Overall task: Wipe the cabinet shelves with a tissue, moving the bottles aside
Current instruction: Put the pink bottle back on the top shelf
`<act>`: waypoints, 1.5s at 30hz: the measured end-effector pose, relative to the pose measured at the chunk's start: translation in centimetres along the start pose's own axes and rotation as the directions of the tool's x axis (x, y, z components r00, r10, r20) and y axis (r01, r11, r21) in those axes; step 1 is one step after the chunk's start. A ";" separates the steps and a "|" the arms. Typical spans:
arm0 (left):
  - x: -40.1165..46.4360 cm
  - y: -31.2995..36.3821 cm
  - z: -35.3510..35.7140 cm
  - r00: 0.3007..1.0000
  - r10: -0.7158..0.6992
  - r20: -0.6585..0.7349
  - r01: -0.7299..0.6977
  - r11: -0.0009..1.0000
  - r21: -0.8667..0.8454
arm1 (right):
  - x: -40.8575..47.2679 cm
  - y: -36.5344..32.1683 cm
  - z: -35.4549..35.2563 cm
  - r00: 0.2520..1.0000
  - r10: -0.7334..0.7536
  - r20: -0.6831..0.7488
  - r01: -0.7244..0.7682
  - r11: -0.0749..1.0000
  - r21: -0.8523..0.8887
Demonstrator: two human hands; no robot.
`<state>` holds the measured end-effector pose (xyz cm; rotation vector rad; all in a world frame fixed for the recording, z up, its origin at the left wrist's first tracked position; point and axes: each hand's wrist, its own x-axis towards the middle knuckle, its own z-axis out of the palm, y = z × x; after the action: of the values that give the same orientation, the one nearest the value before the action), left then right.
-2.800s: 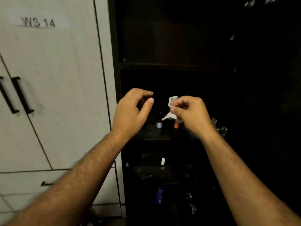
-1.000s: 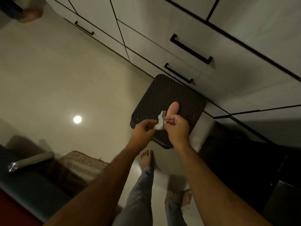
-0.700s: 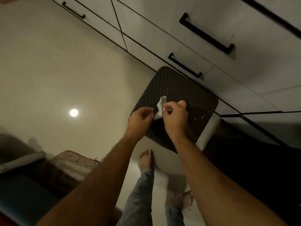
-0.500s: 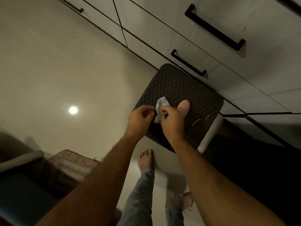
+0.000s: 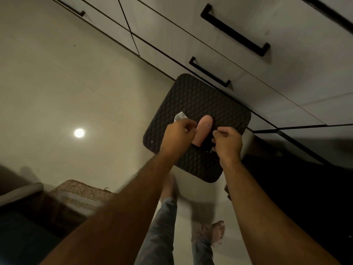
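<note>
1. The view looks down at a glossy pale tiled floor (image 5: pixel 80 77) with one round ceiling-light reflection (image 5: pixel 79 133) on it; white cabinet drawers (image 5: pixel 248 60) with long black bar handles (image 5: pixel 234 30) run across the upper right.
2. A dark quilted square mat (image 5: pixel 198 100) lies on the floor against the drawers. A woven mat (image 5: pixel 80 196) sits at lower left, and a dark open cabinet (image 5: pixel 305 188) fills the lower right, its contents too dark to make out.
3. The person's grey trouser legs and bare feet (image 5: pixel 215 233) show below the forearms.
4. The left hand (image 5: pixel 177 136) has its fingers curled around a white tissue (image 5: pixel 179 117), one corner sticking out past the knuckles.
5. A small peach-coloured bottle (image 5: pixel 203 131) with a tiny label shows between the hands, above the mat; whose fingers hold it is hidden.
6. The right hand (image 5: pixel 228 142) is curled, fingertips pinched together just beside the bottle's lower end; what it grips I cannot tell.
</note>
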<state>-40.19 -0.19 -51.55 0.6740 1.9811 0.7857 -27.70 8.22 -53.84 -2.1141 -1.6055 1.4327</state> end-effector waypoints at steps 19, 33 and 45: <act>-3.8 2.3 3.2 0.995 -0.033 -0.092 0.036 0.999 0.034 | -4.0 0.9 -4.0 0.945 -0.073 0.318 -0.037 0.944 0.326; -31.3 20.0 3.7 0.960 0.216 -0.178 -0.265 0.907 -0.329 | -23.2 -2.4 -28.8 0.815 -0.496 0.300 0.377 0.846 0.376; -44.0 30.7 5.8 0.890 0.436 -0.131 -0.455 0.857 -0.241 | -35.5 -1.2 -43.1 0.783 -0.620 0.045 0.504 0.675 0.540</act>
<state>-9.72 -9.75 -8.08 0.9702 1.7513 1.3479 3.40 -1.84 -8.61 -1.0521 -1.5296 1.6456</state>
